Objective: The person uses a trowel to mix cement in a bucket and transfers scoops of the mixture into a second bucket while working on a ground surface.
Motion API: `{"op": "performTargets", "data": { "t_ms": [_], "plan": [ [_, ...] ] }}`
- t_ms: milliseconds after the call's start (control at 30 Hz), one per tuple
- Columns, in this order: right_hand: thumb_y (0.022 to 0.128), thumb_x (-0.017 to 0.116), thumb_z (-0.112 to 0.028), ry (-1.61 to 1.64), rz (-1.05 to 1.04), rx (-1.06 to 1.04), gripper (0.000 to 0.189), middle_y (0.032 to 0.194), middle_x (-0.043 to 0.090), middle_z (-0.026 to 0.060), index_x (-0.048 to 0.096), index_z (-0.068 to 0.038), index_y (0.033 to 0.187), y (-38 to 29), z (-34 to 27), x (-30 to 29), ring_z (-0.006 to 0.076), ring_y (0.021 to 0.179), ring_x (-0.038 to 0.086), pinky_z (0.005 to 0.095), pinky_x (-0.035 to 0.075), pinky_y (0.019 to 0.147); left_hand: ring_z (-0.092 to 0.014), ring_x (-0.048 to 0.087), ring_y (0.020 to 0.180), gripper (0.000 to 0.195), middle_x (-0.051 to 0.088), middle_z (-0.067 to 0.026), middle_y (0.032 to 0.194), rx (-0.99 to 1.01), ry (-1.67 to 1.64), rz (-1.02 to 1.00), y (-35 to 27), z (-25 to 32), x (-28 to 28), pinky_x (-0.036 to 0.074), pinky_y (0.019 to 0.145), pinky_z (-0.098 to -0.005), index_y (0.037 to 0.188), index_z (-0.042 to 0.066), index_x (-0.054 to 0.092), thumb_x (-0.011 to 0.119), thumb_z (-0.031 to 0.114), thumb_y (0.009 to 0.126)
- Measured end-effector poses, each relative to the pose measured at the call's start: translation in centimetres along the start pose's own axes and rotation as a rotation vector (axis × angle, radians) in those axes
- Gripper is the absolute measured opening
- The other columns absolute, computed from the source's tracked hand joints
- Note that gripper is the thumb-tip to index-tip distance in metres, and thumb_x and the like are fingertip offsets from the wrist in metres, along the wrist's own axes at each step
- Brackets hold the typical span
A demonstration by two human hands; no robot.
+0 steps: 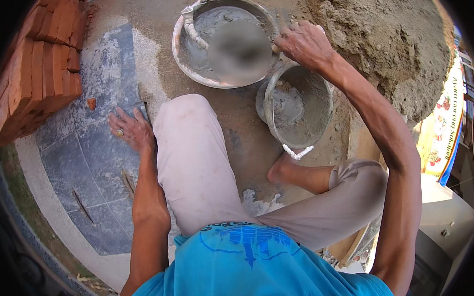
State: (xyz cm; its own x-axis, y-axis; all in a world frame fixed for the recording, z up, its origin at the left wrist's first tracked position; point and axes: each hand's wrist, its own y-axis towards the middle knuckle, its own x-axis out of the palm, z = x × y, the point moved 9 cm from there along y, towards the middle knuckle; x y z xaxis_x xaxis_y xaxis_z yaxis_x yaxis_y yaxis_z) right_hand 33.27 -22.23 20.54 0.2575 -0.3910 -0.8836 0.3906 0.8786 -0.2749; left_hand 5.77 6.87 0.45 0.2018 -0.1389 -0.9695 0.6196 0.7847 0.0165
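Observation:
My left hand (130, 128) rests with spread fingers on the dark floor tiles (98, 162), a ring on one finger, holding nothing. My right hand (304, 42) is closed around a light-coloured handle at the right rim of a wide round basin (177, 43) of wet grey mortar (225, 15). What the handle belongs to cannot be told, as a blurred patch covers part of the basin. A wrapped white basin handle (192, 29) lies over the mortar on the left. Just below my right hand stands a tilted bucket (273, 118) with some mortar inside and a white wrapped handle.
Red bricks (39, 73) are stacked at the upper left. A brick chip (91, 103) and a thin stick (83, 206) lie on the tiles. A large heap of sand or mortar mix (387, 38) rises at the upper right, beside a printed banner (442, 127).

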Motion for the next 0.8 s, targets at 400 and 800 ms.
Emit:
{"op": "performTargets", "data": {
  "t_ms": [400, 800],
  "plan": [
    [0.086, 0.064, -0.025, -0.13, -0.05, 0.137, 0.018, 0.089, 0.062, 0.0062, 0.062, -0.012, 0.098, -2.6, 6.9, -11.5, 0.0265, 0.082, 0.065, 0.0405, 0.051, 0.072, -0.037, 0.012, 0.146, 0.062, 0.022, -0.0241, 0.154, -0.002, -0.025, 0.02, -0.2, -1.1, -0.2, 0.006, 0.12, -0.0485, 0.148, 0.0, 0.03, 0.039, 0.041, 0.102],
    [0.089, 0.055, -0.014, 0.116, 0.01, 0.126, 0.022, 0.075, 0.067, 0.0181, 0.067, -0.003, 0.074, 2.9, 0.8, -3.9, 0.0323, 0.076, 0.069, 0.0427, 0.055, 0.067, -0.038, 0.013, 0.146, 0.062, 0.023, -0.0245, 0.155, 0.016, -0.014, 0.034, 0.0, -0.7, 0.1, 0.006, 0.119, -0.0489, 0.148, 0.0, 0.031, 0.041, 0.04, 0.101]
  ]
}}
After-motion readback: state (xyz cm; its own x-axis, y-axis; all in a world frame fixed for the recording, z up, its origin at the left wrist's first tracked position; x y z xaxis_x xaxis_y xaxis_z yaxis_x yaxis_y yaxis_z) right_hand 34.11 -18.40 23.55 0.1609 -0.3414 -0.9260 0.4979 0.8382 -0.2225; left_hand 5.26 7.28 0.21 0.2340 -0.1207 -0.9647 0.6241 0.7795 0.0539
